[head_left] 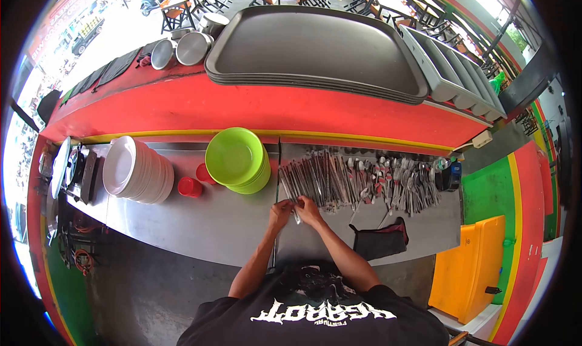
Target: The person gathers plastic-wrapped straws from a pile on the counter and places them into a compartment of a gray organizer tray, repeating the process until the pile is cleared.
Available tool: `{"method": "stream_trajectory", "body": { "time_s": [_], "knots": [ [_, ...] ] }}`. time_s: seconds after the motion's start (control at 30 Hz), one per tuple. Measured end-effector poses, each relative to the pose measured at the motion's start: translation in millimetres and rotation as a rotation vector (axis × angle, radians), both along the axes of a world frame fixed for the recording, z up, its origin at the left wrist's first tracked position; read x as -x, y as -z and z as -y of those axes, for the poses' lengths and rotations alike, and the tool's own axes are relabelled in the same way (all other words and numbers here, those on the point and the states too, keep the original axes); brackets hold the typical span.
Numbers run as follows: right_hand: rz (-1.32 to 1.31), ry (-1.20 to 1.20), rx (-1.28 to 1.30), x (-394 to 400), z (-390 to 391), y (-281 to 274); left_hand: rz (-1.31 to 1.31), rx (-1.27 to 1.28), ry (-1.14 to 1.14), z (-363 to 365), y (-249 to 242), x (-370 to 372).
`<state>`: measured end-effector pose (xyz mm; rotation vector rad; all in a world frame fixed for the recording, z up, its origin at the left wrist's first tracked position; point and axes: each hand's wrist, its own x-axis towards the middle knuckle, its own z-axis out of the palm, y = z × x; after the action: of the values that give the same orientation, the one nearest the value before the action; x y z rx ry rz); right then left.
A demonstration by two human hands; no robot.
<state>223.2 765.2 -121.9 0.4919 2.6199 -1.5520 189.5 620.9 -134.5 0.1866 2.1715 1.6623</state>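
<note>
My left hand (280, 212) and my right hand (308, 210) are close together over the steel counter, fingers pinched. A small pale piece (297, 217) shows between them, too small to name. Just beyond my hands lies a row of thin, dark and silvery sticks that look like chopsticks (318, 175). To their right spreads a pile of metal spoons and forks (407, 185). A dark zip pouch (381, 238) rests on the counter to the right of my right hand.
Left on the counter (233, 228) stand green bowls (239, 158), red cups (190, 187) and white plates (142, 173), stacked. Brown trays (315, 49), a grey cutlery holder (451, 73) and metal pots (193, 48) sit on the red ledge (163, 106). A yellow bin (470, 270) stands right.
</note>
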Motion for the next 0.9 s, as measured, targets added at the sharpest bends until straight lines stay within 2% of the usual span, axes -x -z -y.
{"method": "stream_trajectory", "body": {
  "time_s": [0.07, 0.2, 0.3, 0.37, 0.47, 0.57, 0.67, 0.77, 0.9],
  "knots": [
    [0.004, -0.026, 0.091, -12, -3, -28, 0.061, -0.088, -0.015, -2, -18, -6],
    [-0.080, 0.007, 0.061, -33, -6, -37, 0.072, -0.214, -0.003, -6, -24, -17],
    [-0.075, 0.032, 0.111, -49, -7, -57, 0.178, -0.268, -0.014, -13, -51, -26],
    [-0.088, 0.082, 0.144, -60, -6, -58, 0.106, -0.195, 0.028, -16, -48, -29],
    [-0.093, 0.163, 0.062, -75, -5, -64, 0.048, -0.107, 0.087, -23, -40, -36],
    [-0.246, 0.185, -0.128, -84, -16, -7, -0.046, -0.020, 0.086, -31, -42, -48],
    [0.076, 0.220, 0.352, -95, -22, -41, -0.034, -0.064, 0.088, -37, -40, -60],
    [0.037, 0.281, 0.454, -105, -19, -51, -0.067, -0.064, 0.041, -42, -36, -73],
    [-0.007, 0.309, 0.453, -113, -21, -47, -0.153, -0.027, -0.014, -50, -35, -82]
  ]
}}
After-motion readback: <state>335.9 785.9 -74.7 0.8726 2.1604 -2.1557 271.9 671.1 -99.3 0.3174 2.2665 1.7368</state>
